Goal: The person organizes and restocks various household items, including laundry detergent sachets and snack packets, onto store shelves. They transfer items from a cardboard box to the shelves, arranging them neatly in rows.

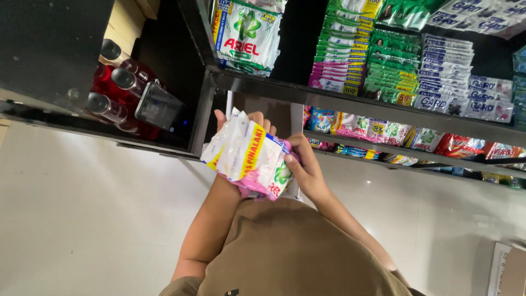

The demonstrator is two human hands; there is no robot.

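Note:
Both my hands hold a bundle of white and pink detergent sachets (246, 156) with a yellow band, close in front of my chest. My left hand (258, 118) grips it from behind, with only the fingertips showing over the top edge. My right hand (306, 167) clasps the bundle's right side, thumb on the front. My brown shirt (290, 252) fills the bottom of the view.
Black shelves (350, 101) just beyond my hands carry rows of green, pink and white sachet strips (394, 66). Larger detergent packets (246, 35) hang above. To the left stand red bottles (112, 87) beside a dark phone-like device (158, 104). A cardboard box (507, 268) lies at the bottom right.

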